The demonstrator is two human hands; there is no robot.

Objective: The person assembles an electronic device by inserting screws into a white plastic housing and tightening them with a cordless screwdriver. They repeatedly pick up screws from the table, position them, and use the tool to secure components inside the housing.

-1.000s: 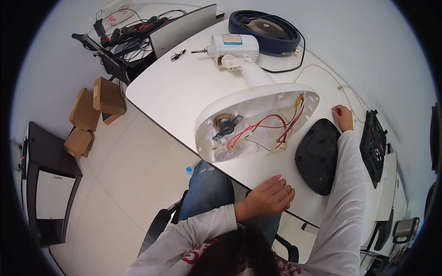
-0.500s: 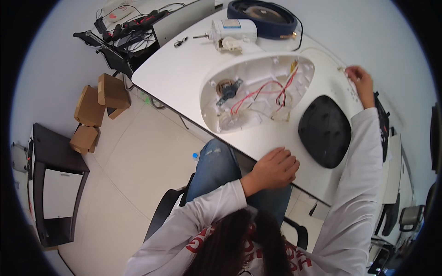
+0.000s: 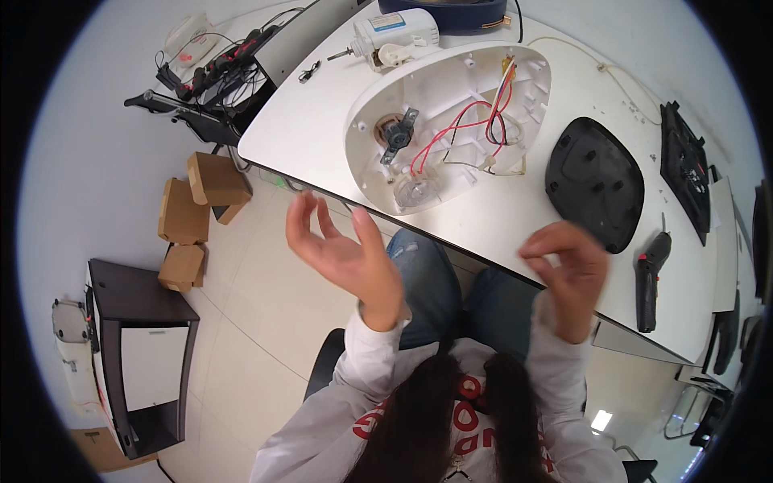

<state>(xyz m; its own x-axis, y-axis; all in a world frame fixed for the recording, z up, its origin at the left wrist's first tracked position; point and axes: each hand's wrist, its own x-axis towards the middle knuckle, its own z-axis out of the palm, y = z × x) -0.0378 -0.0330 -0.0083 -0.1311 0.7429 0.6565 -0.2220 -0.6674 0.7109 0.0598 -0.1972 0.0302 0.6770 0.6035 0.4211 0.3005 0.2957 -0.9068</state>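
Note:
Above the gap between my lap and the table edge, my left hand (image 3: 342, 262) is raised palm up, its fingers apart and nothing in it. My right hand (image 3: 573, 270) hovers over the near table edge, thumb and fingertips brought together in a pinch; whatever is between them is too small or blurred to make out. Ahead lies a white plastic housing (image 3: 459, 72), hollow side up. Inside are red and black wires (image 3: 455, 133), a round part with a dark metal bracket (image 3: 397, 137) and a clear round piece (image 3: 417, 189). A black base cover (image 3: 594, 185) lies beyond my right hand.
A cordless screwdriver (image 3: 651, 282) lies at the right, near a black open case (image 3: 684, 173) and scattered screws (image 3: 632, 109). A white motor (image 3: 394, 36) and a dark blue round part (image 3: 459, 18) stand at the back. Cardboard boxes (image 3: 183, 211) sit on the floor left.
My right hand has come back from the far right of the table to the near edge. My left hand has lifted, moved left and opened. The view has shifted, showing the screwdriver.

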